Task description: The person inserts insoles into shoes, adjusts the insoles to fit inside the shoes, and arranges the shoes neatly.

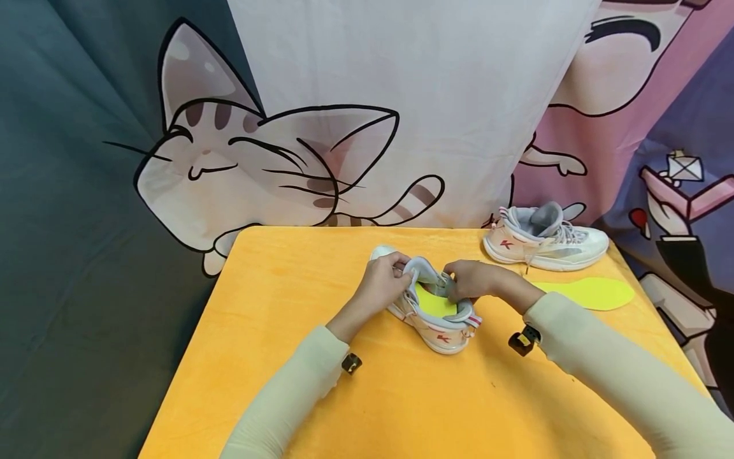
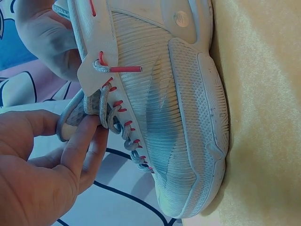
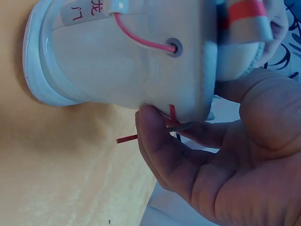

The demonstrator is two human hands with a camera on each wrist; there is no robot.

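The left hand (image 1: 385,279) pinches the grey tongue (image 1: 421,271) of the near sneaker (image 1: 436,322). The right hand (image 1: 473,280) grips its collar, fingers over the yellow insole (image 1: 434,304) inside. A second insole (image 1: 590,293) lies right, near the far sneaker (image 1: 545,239).

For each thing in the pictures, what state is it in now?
Near shoe: upright on the table, mouth held open, yellow insole partly inside.
Left hand: pinches the tongue.
Right hand: grips the collar.
Far shoe: upright at the table's back edge, untouched.
Second insole: flat on the table, outside any shoe.
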